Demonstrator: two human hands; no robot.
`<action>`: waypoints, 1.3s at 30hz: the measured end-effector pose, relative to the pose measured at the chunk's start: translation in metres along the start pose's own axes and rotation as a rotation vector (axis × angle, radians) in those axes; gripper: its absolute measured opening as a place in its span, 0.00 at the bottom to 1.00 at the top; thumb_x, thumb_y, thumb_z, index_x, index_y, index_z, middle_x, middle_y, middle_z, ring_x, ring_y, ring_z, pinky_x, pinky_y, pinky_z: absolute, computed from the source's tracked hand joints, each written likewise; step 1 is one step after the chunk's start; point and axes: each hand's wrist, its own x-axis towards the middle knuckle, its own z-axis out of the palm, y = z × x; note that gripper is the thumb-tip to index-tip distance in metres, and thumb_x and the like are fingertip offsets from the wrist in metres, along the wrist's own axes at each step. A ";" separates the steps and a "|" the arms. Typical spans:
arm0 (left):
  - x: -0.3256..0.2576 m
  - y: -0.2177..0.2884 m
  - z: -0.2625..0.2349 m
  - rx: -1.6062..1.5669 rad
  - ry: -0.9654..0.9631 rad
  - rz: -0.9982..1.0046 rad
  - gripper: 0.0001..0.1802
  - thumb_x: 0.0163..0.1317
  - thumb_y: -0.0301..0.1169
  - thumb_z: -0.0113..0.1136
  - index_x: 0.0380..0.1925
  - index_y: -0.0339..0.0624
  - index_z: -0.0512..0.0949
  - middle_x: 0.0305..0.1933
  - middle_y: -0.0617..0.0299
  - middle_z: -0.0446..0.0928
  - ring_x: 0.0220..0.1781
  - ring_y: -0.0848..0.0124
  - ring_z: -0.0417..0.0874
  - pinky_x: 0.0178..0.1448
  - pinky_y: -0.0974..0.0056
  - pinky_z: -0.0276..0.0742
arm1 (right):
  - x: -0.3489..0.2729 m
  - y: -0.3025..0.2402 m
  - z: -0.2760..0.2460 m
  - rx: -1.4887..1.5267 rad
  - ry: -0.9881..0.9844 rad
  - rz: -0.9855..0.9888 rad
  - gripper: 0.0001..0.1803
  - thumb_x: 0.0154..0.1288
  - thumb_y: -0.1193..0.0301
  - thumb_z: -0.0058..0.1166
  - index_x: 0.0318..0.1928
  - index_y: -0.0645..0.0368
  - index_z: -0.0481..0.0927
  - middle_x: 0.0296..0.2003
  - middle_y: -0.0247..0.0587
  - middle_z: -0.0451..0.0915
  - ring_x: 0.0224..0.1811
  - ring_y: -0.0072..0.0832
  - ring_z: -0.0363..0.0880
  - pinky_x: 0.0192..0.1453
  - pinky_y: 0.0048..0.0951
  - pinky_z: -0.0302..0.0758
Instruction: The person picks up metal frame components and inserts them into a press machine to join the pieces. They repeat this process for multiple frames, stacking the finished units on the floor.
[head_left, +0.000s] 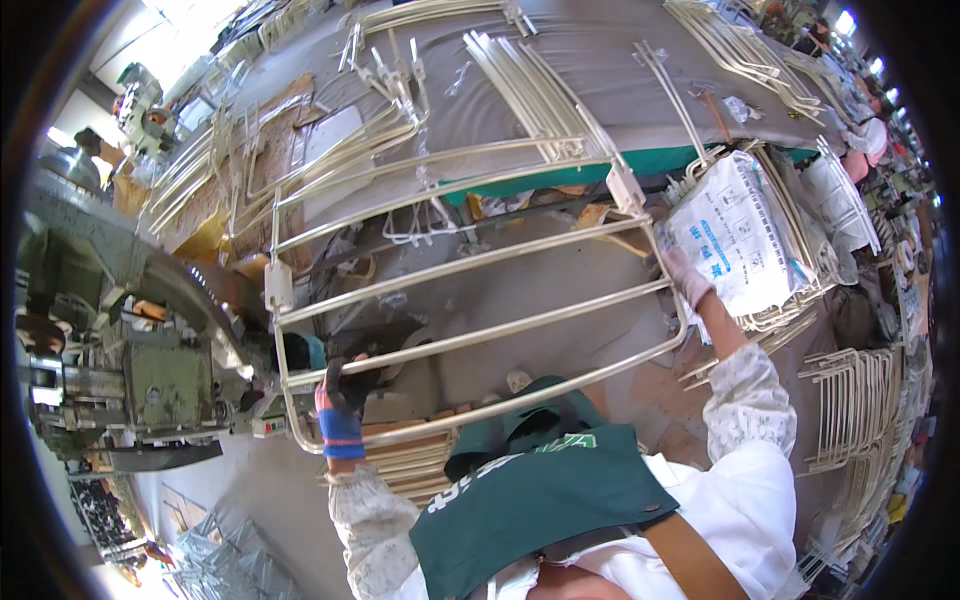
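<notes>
Head | cream barred frame [480, 335] | long axis left-right, right end farther

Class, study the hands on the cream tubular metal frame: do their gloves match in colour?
No, the left hand's glove shows blue, pink and dark areas, while the right hand's glove looks pale.
</notes>
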 end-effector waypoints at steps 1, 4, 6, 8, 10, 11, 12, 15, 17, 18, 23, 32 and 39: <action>0.002 -0.003 0.000 0.080 -0.035 0.026 0.12 0.47 0.30 0.66 0.31 0.42 0.75 0.28 0.56 0.80 0.27 0.66 0.81 0.33 0.66 0.75 | 0.007 -0.008 0.003 0.073 -0.005 0.054 0.29 0.59 0.42 0.37 0.30 0.55 0.76 0.22 0.39 0.75 0.18 0.31 0.74 0.20 0.34 0.73; 0.010 0.015 -0.013 0.243 -0.195 -0.118 0.12 0.47 0.27 0.65 0.34 0.44 0.77 0.32 0.56 0.80 0.31 0.70 0.81 0.36 0.68 0.74 | 0.019 -0.030 0.009 0.110 -0.060 0.167 0.32 0.57 0.39 0.36 0.26 0.56 0.76 0.21 0.40 0.75 0.18 0.31 0.73 0.21 0.35 0.71; 0.005 -0.015 -0.005 -0.178 -0.195 -0.298 0.10 0.49 0.26 0.61 0.35 0.39 0.77 0.35 0.54 0.80 0.36 0.68 0.80 0.41 0.65 0.76 | 0.047 -0.011 0.010 -0.040 0.121 0.186 0.29 0.56 0.39 0.37 0.20 0.52 0.70 0.14 0.34 0.67 0.12 0.29 0.65 0.14 0.33 0.63; -0.004 -0.029 -0.003 -0.546 -0.115 -0.472 0.09 0.54 0.28 0.54 0.34 0.35 0.77 0.36 0.51 0.79 0.37 0.66 0.80 0.44 0.64 0.77 | 0.040 -0.063 0.041 -0.086 0.158 0.194 0.28 0.57 0.41 0.37 0.15 0.49 0.67 0.10 0.31 0.62 0.08 0.26 0.59 0.11 0.31 0.57; 0.006 -0.016 0.004 -0.848 -0.073 -0.639 0.10 0.57 0.30 0.51 0.33 0.35 0.77 0.34 0.51 0.80 0.33 0.67 0.81 0.40 0.66 0.78 | 0.066 -0.025 0.007 -0.080 0.134 0.098 0.32 0.57 0.39 0.36 0.19 0.56 0.74 0.14 0.43 0.71 0.14 0.39 0.69 0.17 0.40 0.64; 0.008 -0.011 0.004 -1.006 -0.020 -0.753 0.10 0.57 0.30 0.51 0.32 0.36 0.78 0.33 0.52 0.80 0.30 0.68 0.82 0.38 0.67 0.79 | 0.076 -0.029 0.004 -0.407 0.245 0.086 0.38 0.56 0.37 0.31 0.27 0.62 0.76 0.24 0.53 0.73 0.26 0.46 0.72 0.29 0.43 0.67; 0.011 -0.007 -0.002 -1.290 0.016 -0.962 0.12 0.58 0.32 0.50 0.32 0.34 0.77 0.34 0.50 0.80 0.30 0.66 0.82 0.38 0.66 0.79 | 0.081 -0.042 0.011 -0.728 0.364 0.056 0.45 0.56 0.34 0.27 0.35 0.68 0.78 0.35 0.63 0.76 0.39 0.54 0.75 0.41 0.46 0.70; -0.009 0.012 -0.040 -1.191 0.017 -0.822 0.12 0.61 0.30 0.49 0.39 0.32 0.73 0.33 0.51 0.78 0.33 0.65 0.81 0.41 0.63 0.78 | 0.053 -0.081 0.034 -0.694 0.457 0.081 0.45 0.55 0.34 0.29 0.39 0.70 0.76 0.39 0.65 0.73 0.45 0.55 0.71 0.47 0.46 0.67; -0.033 0.006 -0.059 -0.837 0.262 -0.612 0.10 0.61 0.23 0.48 0.42 0.36 0.72 0.34 0.53 0.78 0.33 0.71 0.79 0.40 0.67 0.75 | 0.053 -0.055 0.018 -0.821 0.559 0.005 0.35 0.54 0.42 0.39 0.30 0.67 0.76 0.31 0.59 0.76 0.39 0.50 0.75 0.43 0.41 0.71; -0.044 -0.021 -0.065 -0.479 0.453 -0.424 0.10 0.61 0.22 0.48 0.43 0.36 0.72 0.32 0.56 0.78 0.31 0.73 0.77 0.40 0.68 0.74 | 0.062 -0.027 0.004 -0.927 0.624 -0.066 0.28 0.54 0.47 0.45 0.25 0.65 0.76 0.26 0.55 0.77 0.35 0.46 0.76 0.41 0.38 0.73; -0.087 -0.106 -0.097 -0.156 0.081 -0.689 0.11 0.65 0.33 0.43 0.35 0.39 0.73 0.32 0.56 0.77 0.25 0.63 0.76 0.31 0.63 0.71 | 0.069 -0.001 -0.017 -0.786 0.608 -0.447 0.14 0.56 0.63 0.45 0.22 0.61 0.72 0.20 0.46 0.75 0.26 0.38 0.76 0.32 0.33 0.73; -0.093 -0.065 -0.079 -0.965 0.105 -0.780 0.08 0.65 0.35 0.46 0.38 0.45 0.70 0.26 0.69 0.71 0.25 0.79 0.71 0.24 0.72 0.69 | 0.064 -0.084 -0.092 -0.966 0.790 -0.408 0.30 0.54 0.47 0.42 0.29 0.67 0.75 0.28 0.58 0.76 0.37 0.52 0.73 0.41 0.45 0.68; -0.091 -0.068 -0.086 -0.711 0.066 -0.771 0.08 0.62 0.34 0.50 0.38 0.44 0.70 0.30 0.67 0.71 0.31 0.79 0.71 0.29 0.70 0.74 | 0.032 -0.104 -0.065 -0.804 0.690 -0.387 0.28 0.57 0.47 0.44 0.23 0.64 0.75 0.25 0.53 0.75 0.33 0.44 0.73 0.39 0.40 0.67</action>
